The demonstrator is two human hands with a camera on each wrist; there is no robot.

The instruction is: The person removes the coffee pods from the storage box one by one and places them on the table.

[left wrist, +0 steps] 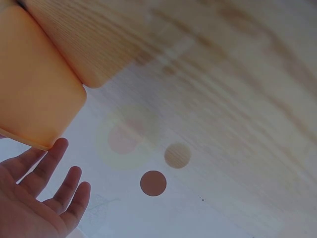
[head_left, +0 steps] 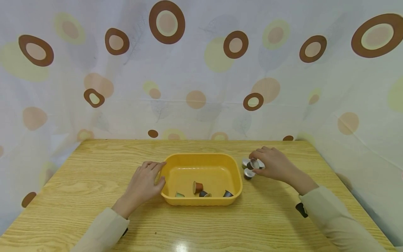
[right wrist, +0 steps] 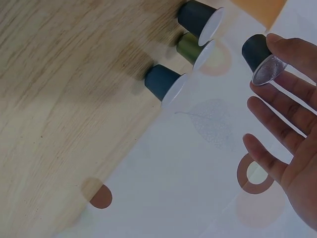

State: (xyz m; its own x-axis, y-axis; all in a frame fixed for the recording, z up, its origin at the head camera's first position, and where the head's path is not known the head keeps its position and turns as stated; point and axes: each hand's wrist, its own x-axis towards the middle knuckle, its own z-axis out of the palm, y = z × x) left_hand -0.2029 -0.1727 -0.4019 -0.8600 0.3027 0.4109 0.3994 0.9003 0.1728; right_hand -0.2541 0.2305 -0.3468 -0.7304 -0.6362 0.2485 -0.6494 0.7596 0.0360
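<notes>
My right hand point(head_left: 272, 162) pinches a dark coffee capsule point(right wrist: 255, 52) between thumb and fingers, its silver lid showing. In the right wrist view, three more capsules stand close by on the table: a black one point(right wrist: 194, 19), a green one point(right wrist: 188, 48) and a dark blue-green one point(right wrist: 161, 82). Left of them is a yellow plastic basin point(head_left: 201, 201). Inside it, along the near wall, lie an orange-brown capsule point(head_left: 198, 187), a green one point(head_left: 179, 194) and dark ones point(head_left: 228, 193). With extended fingers, my left hand point(head_left: 143, 182) touches the basin's left rim.
The wood-grain table point(head_left: 94, 175) carries the basin and the loose capsules. A patterned white sheet point(head_left: 195, 70) hangs behind the table's back edge and along both sides.
</notes>
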